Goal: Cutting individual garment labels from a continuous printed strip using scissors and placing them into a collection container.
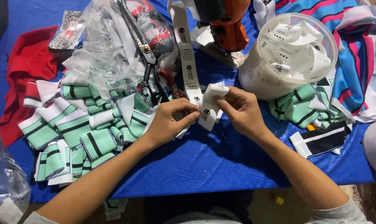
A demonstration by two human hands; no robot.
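Near the front edge of the blue-covered table (204,166), both hands met over a strip of white printed labels (189,62). The left hand (167,120) was closed, thumb and fingers pinching the strip's lower end; the right hand (242,108) was likewise closed on a small folded stack of labels (213,97), seemingly to keep the fold tight. The strip ran away from the hands toward the far edge, draped past an orange machine (227,20). Left of the hands lay a heap of green-and-white striped knit pieces (80,124), with black scissors (148,70) and crumpled clear plastic bags (109,45) crowding that side. Toward the far right stood a clear tub (254,74) filled with loose labels.
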